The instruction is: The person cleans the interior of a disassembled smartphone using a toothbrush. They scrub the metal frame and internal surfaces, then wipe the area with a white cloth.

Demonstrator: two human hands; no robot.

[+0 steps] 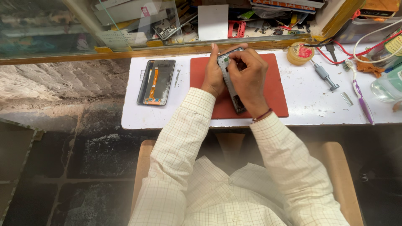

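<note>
An opened phone body stands on edge over a red work mat. My left hand grips its left side, thumb up along the top end. My right hand clasps the right side near the top, fingers curled over the frame. A separate phone screen panel with an orange flex cable lies flat on the white table, left of the mat.
A round yellow tin, a grey screwdriver, a purple-handled toothbrush, red and white wires and a small metal blade lie at right. A glass-fronted cabinet of parts runs along the back.
</note>
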